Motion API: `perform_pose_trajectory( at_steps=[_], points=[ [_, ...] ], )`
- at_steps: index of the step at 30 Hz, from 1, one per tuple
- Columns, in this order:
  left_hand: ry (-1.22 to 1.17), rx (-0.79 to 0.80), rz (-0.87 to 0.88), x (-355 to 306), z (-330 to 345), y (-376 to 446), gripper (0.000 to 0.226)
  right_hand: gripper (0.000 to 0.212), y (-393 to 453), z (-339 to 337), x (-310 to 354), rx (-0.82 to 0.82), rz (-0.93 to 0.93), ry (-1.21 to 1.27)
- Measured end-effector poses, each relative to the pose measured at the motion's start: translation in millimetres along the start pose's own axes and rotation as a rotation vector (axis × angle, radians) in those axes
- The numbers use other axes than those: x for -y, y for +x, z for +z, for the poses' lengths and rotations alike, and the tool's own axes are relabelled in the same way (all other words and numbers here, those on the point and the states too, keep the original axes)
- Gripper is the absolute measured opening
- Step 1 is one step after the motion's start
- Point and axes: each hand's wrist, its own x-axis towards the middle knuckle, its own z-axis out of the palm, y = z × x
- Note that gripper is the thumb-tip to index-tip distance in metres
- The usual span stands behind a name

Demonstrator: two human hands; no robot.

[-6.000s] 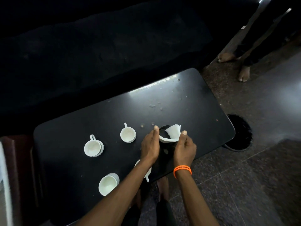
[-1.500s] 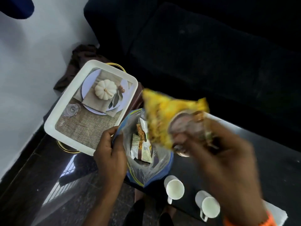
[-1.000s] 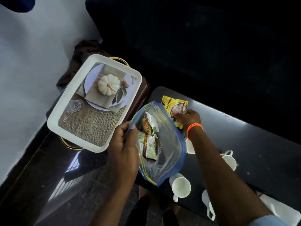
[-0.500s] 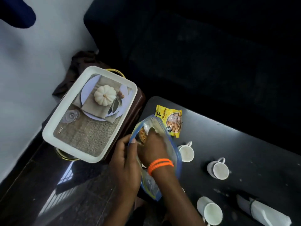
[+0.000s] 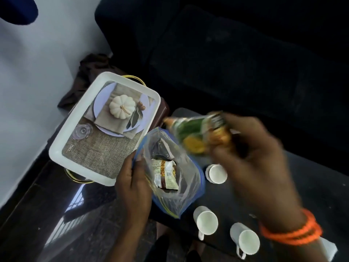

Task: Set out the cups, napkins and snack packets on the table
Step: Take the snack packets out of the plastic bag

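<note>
My left hand (image 5: pixel 133 183) grips the rim of a clear zip bag with a blue edge (image 5: pixel 173 178), held open over the black table's left end (image 5: pixel 311 184). One snack packet (image 5: pixel 166 173) lies inside the bag. My right hand (image 5: pixel 251 154), blurred, is raised above the table and shut on a green and orange snack packet (image 5: pixel 198 133). Three white cups stand on the table: one behind my right hand (image 5: pixel 216 173), one near the front edge (image 5: pixel 206 221) and one to its right (image 5: pixel 245 242). A white napkin corner (image 5: pixel 329 249) shows at the lower right. The yellow packet is hidden.
A white tray (image 5: pixel 75 163) with a printed pumpkin picture rests on a gold-rimmed side stand left of the table. A dark sofa (image 5: pixel 245 53) runs behind the table. White wall (image 5: pixel 37 72) at the left, glossy dark floor (image 5: pixel 56 224) below.
My right hand has come out of the bag holding a green and orange packet and has lifted it up over the table. The left hand keeps the bag open.
</note>
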Motion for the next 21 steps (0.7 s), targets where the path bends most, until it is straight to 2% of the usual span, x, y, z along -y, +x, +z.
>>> perform_pose_trajectory(
  at_steps=[2, 5, 8, 11, 13, 14, 16, 19, 20, 21],
  points=[
    [-0.009, -0.001, -0.004, -3, -2, 3, 0.021, 0.046, 24, -24, -19, -0.117, 0.108, 0.179],
    [-0.035, 0.017, -0.015, -7, -3, 4, 0.021, 0.053, 61, -24, -91, -0.157, 0.359, -0.002],
    [-0.019, 0.048, -0.005, -9, -2, 4, 0.028, 0.038, 83, 3, -166, 0.034, 0.593, -0.250],
    [-0.004, 0.078, -0.002, -7, -1, 3, 0.030, 0.037, 83, 26, -211, 0.221, 0.688, -0.319],
    [0.000, 0.095, -0.014, -6, 0, 2, 0.033, 0.040, 76, 32, -226, 0.231, 0.652, -0.392],
    [0.002, 0.100, -0.018, -6, 1, 1, 0.033, 0.042, 73, 33, -229, 0.186, 0.624, -0.451],
    [-0.001, 0.112, -0.034, -5, 2, 0, 0.027, 0.046, 67, 31, -219, -0.012, 0.539, -0.503],
    [-0.008, 0.126, -0.034, -3, 5, -1, 0.030, 0.026, 49, 22, -167, -0.409, 0.361, -0.266],
    [-0.006, 0.127, -0.029, -3, 6, -1, 0.032, 0.021, 40, 17, -144, -0.450, 0.282, -0.143],
    [-0.005, 0.122, -0.029, -3, 7, -2, 0.031, 0.019, 28, 15, -120, -0.414, 0.198, -0.020]
  ],
)
